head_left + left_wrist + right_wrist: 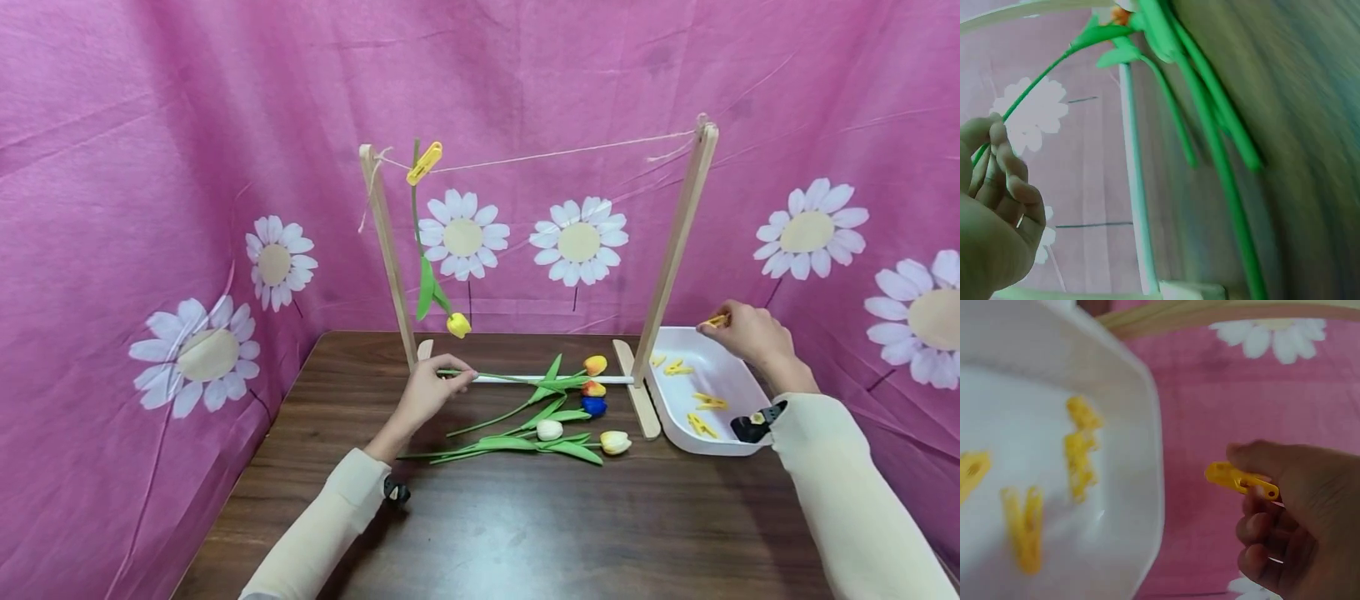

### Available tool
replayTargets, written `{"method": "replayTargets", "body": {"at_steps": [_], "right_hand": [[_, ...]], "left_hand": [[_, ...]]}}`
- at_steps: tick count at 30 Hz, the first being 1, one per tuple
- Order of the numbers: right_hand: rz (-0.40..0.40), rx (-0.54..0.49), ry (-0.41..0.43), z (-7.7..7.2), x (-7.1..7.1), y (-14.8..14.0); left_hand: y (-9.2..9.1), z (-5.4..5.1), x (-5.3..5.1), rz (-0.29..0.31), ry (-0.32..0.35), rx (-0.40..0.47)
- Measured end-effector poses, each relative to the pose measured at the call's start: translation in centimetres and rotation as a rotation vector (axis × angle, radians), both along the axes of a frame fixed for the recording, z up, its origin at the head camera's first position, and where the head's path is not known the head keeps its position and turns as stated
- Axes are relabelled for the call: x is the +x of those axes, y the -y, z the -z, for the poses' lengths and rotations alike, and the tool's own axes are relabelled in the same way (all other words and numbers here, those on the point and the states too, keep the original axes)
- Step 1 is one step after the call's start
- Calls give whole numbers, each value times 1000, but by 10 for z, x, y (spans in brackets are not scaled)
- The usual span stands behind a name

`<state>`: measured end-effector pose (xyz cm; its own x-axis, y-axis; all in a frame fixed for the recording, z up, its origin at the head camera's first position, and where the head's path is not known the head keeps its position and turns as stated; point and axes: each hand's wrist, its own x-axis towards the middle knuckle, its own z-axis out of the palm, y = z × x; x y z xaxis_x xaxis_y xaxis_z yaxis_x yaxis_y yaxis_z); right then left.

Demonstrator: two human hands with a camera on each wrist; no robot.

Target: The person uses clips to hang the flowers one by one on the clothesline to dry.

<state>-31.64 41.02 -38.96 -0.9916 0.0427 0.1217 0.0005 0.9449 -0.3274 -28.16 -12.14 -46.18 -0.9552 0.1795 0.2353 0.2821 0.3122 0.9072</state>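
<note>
Tulip (1094, 37) & peg (1225, 475), 1 per hand.
L hand (433, 393): fingertips closed on tulip, 9–10 o'clock of loose tulips (502, 444). R hand (750, 333): fingertips closed on peg, tub's (723, 375) 1 o'clock.

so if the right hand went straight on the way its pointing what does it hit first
Probably the right wooden post, up and left of the right hand in the head view; depth is unclear, so the hand might miss it.
</note>
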Motion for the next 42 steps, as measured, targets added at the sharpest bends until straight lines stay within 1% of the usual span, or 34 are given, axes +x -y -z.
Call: {"method": "replayTargets", "body": {"at_steps": [2, 4, 5, 7, 9, 12, 14, 17, 20, 22, 24, 27, 30, 32, 35, 38, 40, 42], "right_hand": [[-1, -36, -63, -8, 2, 5], [-15, -71, -116, -17, 4, 12], [-25, -91, -140, -21, 5, 15], [-43, -119, -189, -30, 6, 21], [-51, -145, -237, -38, 8, 28], [-57, -215, -288, -50, 10, 39], [-59, -273, -315, -58, 14, 47], [-61, -387, -366, -71, 20, 58], [-66, -481, -441, -84, 26, 68], [-78, -531, -501, -91, 30, 75], [-98, -569, -550, -97, 33, 81], [-146, -622, -606, -106, 38, 90], [-209, -688, -606, -114, 43, 100], [-257, -725, -584, -119, 46, 108], [-344, -798, -532, -126, 50, 121], [-439, -882, -466, -131, 51, 133], [-490, -913, -426, -134, 51, 141], [-513, -908, -393, -137, 50, 149]], "left_hand": [[-4, -5, -1, 3, 54, 98], [-8, -10, -2, 13, 77, 185], [-10, -12, -2, 19, 72, 217], [-15, -16, -3, 35, 39, 265], [-21, -19, -4, 63, 1, 311], [-30, -24, -6, 127, -38, 381], [-36, -27, -8, 174, -46, 432], [-46, -30, -12, 220, -63, 460], [-53, -35, -16, 235, -77, 460], [-57, -38, -17, 243, -83, 469], [-60, -43, -18, 260, -84, 499], [-64, -52, -18, 275, -102, 517], [-67, -62, -19, 263, -137, 493], [-68, -70, -18, 251, -158, 477], [-70, -82, -19, 241, -179, 471], [-71, -93, -20, 248, -194, 487], [-71, -101, -20, 255, -214, 494], [-71, -107, -20, 264, -234, 504]]}}
